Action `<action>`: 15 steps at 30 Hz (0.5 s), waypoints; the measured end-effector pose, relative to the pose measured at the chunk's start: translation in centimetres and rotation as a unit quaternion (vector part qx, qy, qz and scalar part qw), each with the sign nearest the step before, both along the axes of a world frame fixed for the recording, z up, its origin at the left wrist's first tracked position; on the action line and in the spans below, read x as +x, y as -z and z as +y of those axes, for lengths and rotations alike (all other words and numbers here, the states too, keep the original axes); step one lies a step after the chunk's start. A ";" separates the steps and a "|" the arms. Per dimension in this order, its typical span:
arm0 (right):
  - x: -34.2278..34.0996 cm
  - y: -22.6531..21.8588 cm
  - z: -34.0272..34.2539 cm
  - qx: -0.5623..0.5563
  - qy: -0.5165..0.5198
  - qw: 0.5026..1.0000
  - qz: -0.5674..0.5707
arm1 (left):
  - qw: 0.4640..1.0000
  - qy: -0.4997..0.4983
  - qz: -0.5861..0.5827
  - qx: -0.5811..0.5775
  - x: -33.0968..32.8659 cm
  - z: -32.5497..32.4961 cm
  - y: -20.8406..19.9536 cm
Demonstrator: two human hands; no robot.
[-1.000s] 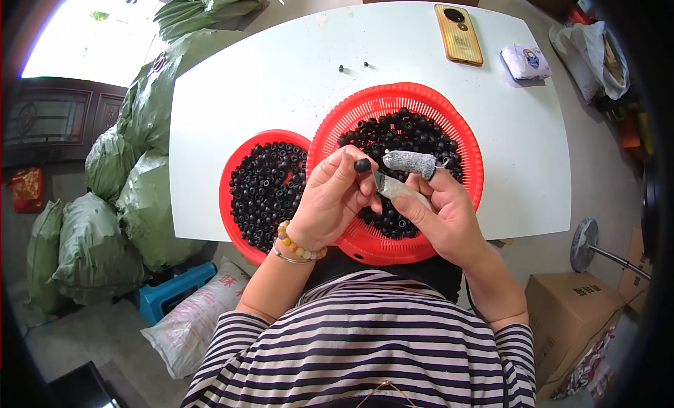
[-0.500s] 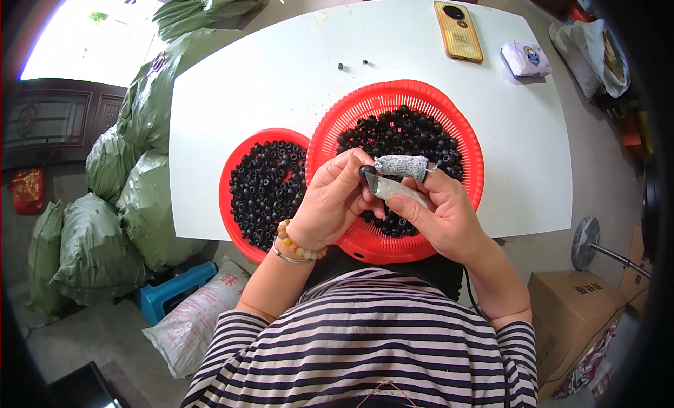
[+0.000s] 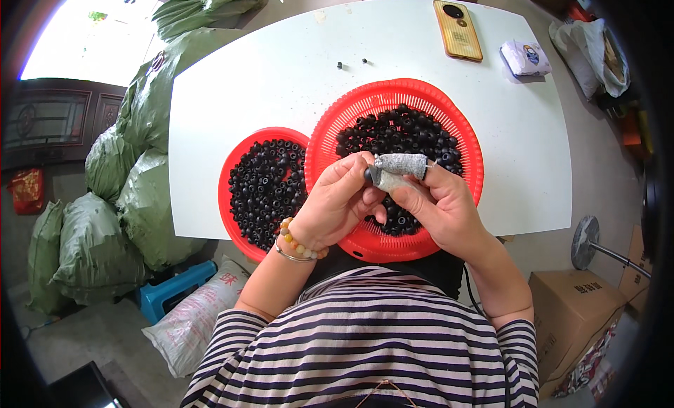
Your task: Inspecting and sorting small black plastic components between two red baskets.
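Head view: your left hand (image 3: 335, 206) and right hand (image 3: 432, 201), its fingers in grey cloth sleeves (image 3: 400, 164), pinched one small black round bead (image 3: 369, 174) mid-frame above the large red plastic basket (image 3: 460, 124) of black beads.

the scene is viewed from a head-worn fisheye, aimed steeply down, close over the white table (image 3: 281, 78).

Striped dark-and-white sleeves, beaded bracelet (image 3: 300, 244), grey finger covers (image 3: 400, 164) on hands.
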State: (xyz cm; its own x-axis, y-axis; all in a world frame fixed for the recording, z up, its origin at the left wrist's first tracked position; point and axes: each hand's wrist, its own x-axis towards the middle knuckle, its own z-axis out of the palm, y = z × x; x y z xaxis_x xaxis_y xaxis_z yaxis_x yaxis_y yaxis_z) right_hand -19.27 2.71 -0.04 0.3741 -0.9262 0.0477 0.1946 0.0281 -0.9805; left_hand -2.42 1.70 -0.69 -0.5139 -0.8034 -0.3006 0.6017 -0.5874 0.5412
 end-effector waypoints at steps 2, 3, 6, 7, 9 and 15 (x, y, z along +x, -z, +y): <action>-0.2 -0.9 -0.3 0.064 -0.015 0.996 -0.060 | 0.999 0.019 0.019 -0.019 0.1 -0.2 0.5; -0.2 -1.2 -0.5 0.096 -0.023 0.991 -0.089 | 0.999 0.028 0.028 -0.028 0.1 -0.3 0.6; -0.4 0.3 -0.8 0.117 0.025 0.992 -0.051 | 0.997 0.041 0.036 -0.049 -0.1 -0.7 0.7; -0.2 0.2 -0.8 0.116 0.026 0.991 -0.062 | 0.997 0.041 0.025 -0.053 -0.1 -0.7 0.7; 0.1 0.1 -0.8 0.114 0.028 0.990 -0.084 | 0.997 0.041 0.003 -0.060 0.0 -0.5 0.8; 1.2 0.7 -1.5 0.092 0.040 0.995 -0.022 | 0.997 0.012 -0.072 -0.023 -0.4 0.3 -0.2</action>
